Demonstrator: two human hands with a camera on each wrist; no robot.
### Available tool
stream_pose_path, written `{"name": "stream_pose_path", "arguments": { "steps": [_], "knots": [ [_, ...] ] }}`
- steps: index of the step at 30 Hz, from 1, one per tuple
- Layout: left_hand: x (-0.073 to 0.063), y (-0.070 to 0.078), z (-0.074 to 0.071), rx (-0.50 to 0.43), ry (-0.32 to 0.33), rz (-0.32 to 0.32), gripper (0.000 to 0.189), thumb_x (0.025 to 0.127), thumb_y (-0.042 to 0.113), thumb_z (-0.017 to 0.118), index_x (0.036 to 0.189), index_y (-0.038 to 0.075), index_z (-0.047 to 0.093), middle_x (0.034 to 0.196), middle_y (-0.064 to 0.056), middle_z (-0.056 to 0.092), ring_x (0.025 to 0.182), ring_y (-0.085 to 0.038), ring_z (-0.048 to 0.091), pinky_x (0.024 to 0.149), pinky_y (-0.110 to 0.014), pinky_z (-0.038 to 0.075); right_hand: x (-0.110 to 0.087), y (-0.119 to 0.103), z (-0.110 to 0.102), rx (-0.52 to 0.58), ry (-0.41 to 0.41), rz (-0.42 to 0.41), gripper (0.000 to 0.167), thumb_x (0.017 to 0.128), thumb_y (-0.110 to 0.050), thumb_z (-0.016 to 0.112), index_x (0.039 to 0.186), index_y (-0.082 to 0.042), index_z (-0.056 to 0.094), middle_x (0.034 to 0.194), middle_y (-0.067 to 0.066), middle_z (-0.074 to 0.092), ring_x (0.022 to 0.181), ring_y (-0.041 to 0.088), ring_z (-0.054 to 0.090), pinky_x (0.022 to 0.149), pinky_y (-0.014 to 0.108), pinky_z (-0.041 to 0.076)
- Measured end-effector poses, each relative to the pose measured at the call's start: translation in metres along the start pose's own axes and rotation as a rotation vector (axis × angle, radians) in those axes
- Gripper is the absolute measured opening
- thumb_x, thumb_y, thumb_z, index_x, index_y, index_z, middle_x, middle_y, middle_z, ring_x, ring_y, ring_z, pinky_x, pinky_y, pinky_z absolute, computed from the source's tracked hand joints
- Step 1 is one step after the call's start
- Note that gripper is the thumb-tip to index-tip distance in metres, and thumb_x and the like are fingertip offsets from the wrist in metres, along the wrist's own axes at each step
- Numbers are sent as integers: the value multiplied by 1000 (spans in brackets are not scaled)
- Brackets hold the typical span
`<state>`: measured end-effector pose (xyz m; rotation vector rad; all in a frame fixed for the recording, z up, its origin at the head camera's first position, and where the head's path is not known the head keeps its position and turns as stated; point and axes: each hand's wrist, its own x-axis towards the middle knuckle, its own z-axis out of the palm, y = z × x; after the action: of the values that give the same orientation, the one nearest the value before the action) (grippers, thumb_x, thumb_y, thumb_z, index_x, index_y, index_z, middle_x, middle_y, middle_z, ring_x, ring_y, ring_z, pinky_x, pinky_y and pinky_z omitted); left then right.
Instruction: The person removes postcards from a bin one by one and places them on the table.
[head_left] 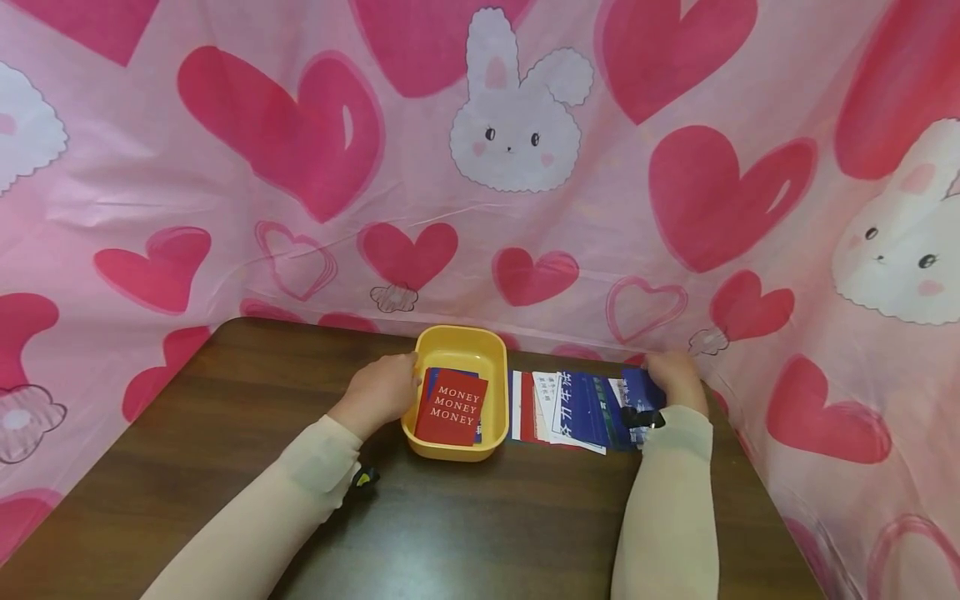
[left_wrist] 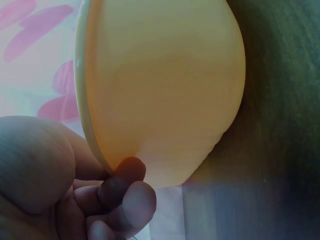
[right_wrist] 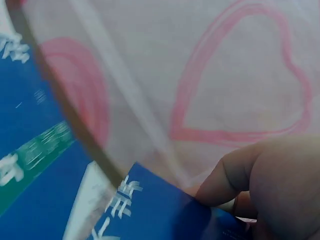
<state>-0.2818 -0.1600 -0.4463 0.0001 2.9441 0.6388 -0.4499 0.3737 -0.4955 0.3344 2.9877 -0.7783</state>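
A yellow plastic tray (head_left: 491, 350) stands near the table's far edge. My left hand (head_left: 378, 390) pinches its left rim; in the left wrist view the thumb and curled fingertips (left_wrist: 131, 170) meet on the tray's wall (left_wrist: 165, 90). Inside lies a red card (head_left: 453, 408) printed "MONEY MONEY MONEY", over blue cards that mostly hide beneath it. To the tray's right, several overlapping cards (head_left: 581, 408) fan out in a row. At the row's right end my right hand (head_left: 675, 377) pinches a blue card (right_wrist: 150, 210) with white lettering by its edge.
The dark wooden table (head_left: 450, 525) meets a pink cloth backdrop (head_left: 322, 267) with hearts and rabbit faces, close behind the tray and cards. More cloth hangs along both sides. A dark band (head_left: 643, 417) circles the right wrist, overlapping the card row in the head view.
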Motion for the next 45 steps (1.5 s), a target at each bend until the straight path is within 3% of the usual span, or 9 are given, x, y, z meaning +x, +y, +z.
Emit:
{"name": "stream_pose_path", "arguments": {
  "steps": [6, 13, 16, 22, 25, 28, 31, 38, 45],
  "knots": [
    [-1, 2, 1, 10, 6, 0, 65, 110, 31, 73, 166, 3, 55, 143, -20, 75, 109, -34, 75, 101, -59, 68, -21, -9, 9, 81, -33, 40, 43, 103, -36, 63, 107, 3, 81, 133, 39, 67, 113, 54, 63, 114, 72, 54],
    [-3, 3, 3, 15, 19, -2, 64, 111, 31, 72, 165, 2, 55, 143, -20, 75, 107, -34, 74, 99, -58, 68, 13, 19, 28, -9, -57, -66, 35, 100, -36, 68, 89, -6, 84, 112, 27, 76, 102, 49, 67, 103, 70, 57],
    [-3, 2, 4, 27, 33, 10, 63, 111, 31, 72, 164, 2, 56, 142, -20, 76, 106, -33, 74, 99, -59, 68, -13, -3, 20, 8, -59, 4, 31, 100, -33, 68, 89, -6, 80, 114, 26, 73, 107, 53, 63, 103, 75, 55],
    [-3, 2, 5, 42, 50, 25, 60, 111, 31, 71, 161, 2, 59, 137, -19, 77, 102, -33, 74, 97, -58, 68, -64, -53, 1, 42, -60, 113, 52, 107, -44, 62, 128, 2, 74, 149, 40, 57, 133, 70, 51, 113, 90, 43],
    [-3, 1, 5, 37, 46, 23, 61, 111, 32, 71, 162, 2, 58, 139, -19, 77, 103, -32, 73, 96, -58, 68, -66, -62, -1, 50, -44, 42, 57, 108, -46, 57, 129, 4, 73, 144, 40, 60, 127, 63, 58, 114, 82, 50],
    [-3, 1, 4, 34, 43, 24, 61, 111, 31, 71, 163, 2, 58, 138, -19, 77, 102, -32, 73, 97, -58, 68, -56, -61, 4, 83, 9, -88, 47, 105, -42, 58, 99, 0, 76, 117, 29, 71, 107, 47, 65, 102, 64, 60],
    [-4, 1, 4, 32, 45, 29, 58, 111, 31, 72, 159, 2, 60, 133, -18, 78, 100, -32, 73, 96, -57, 68, -60, -75, 2, 62, 59, -168, 38, 103, -36, 59, 90, -4, 75, 100, 20, 73, 96, 39, 65, 90, 56, 59],
    [-4, 1, 2, 36, 36, 29, 56, 111, 30, 71, 158, 3, 61, 133, -17, 78, 101, -31, 73, 97, -57, 68, -96, -138, -9, 26, 48, -204, 45, 107, -37, 62, 128, -1, 78, 123, 25, 76, 110, 43, 66, 103, 63, 59],
    [-4, 3, 1, 19, 17, 5, 55, 111, 31, 72, 159, 5, 61, 133, -16, 78, 101, -31, 73, 96, -57, 68, -110, -182, -2, 101, -24, -357, 42, 108, -35, 66, 130, 0, 78, 130, 26, 77, 112, 41, 68, 109, 61, 59]
  ]
}}
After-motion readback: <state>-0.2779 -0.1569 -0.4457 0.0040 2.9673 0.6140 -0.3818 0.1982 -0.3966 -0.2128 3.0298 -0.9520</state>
